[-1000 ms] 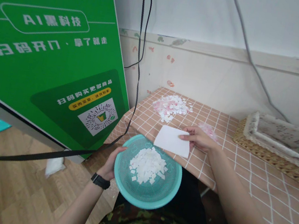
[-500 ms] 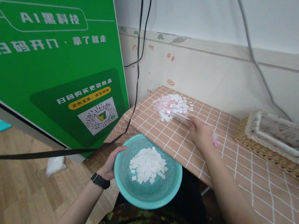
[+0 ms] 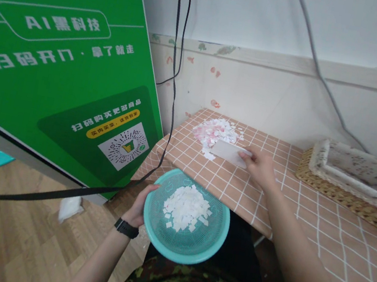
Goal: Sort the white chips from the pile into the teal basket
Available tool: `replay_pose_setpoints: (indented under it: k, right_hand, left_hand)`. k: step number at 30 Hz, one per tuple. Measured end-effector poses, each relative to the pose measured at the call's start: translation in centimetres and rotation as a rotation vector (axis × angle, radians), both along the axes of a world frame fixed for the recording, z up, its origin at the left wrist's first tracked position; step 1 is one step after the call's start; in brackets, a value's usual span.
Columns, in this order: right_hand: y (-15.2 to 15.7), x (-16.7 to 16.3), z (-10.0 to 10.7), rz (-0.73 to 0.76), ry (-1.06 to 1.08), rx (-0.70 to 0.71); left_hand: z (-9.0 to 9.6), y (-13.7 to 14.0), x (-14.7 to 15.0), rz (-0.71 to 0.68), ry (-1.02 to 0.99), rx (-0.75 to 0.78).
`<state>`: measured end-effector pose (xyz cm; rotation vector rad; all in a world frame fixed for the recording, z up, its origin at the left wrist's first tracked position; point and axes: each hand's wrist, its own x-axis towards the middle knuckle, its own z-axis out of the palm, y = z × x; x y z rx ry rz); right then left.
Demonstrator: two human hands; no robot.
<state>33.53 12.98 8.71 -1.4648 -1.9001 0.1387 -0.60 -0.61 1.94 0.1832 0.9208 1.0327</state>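
Observation:
My left hand [image 3: 140,205] is closed on the rim of a turquoise plastic colander [image 3: 216,243], held just below the table's front edge. A heap of small white paper-like squares [image 3: 186,209] lies inside it. Over the table, my right hand [image 3: 259,167] pinches one end of a flat white rectangular card [image 3: 228,152]. The card's far end is at the near side of a pile of white and pink pieces [image 3: 217,130], overlapping it in view; whether it touches them I cannot tell.
A brown checked cloth [image 3: 264,208] covers the table. Towards the wall on the right sits a wicker basket [image 3: 339,197] with a floral lining. A large green sign panel [image 3: 52,102] stands at left, with a black cable [image 3: 65,197] crossing before it.
The white card has tilted from edge-on to showing its broad face, and my right hand has shifted slightly right and towards me. The colander and my left hand have stayed put.

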Motion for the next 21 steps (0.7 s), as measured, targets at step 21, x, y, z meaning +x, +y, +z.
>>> replay_pose_setpoints:
  k: [21]
  right_hand:
    - [-0.8,-1.4,0.1,0.148,0.096,-0.034]
  left_hand:
    - [0.0,0.0,0.0,0.001,0.026,0.008]
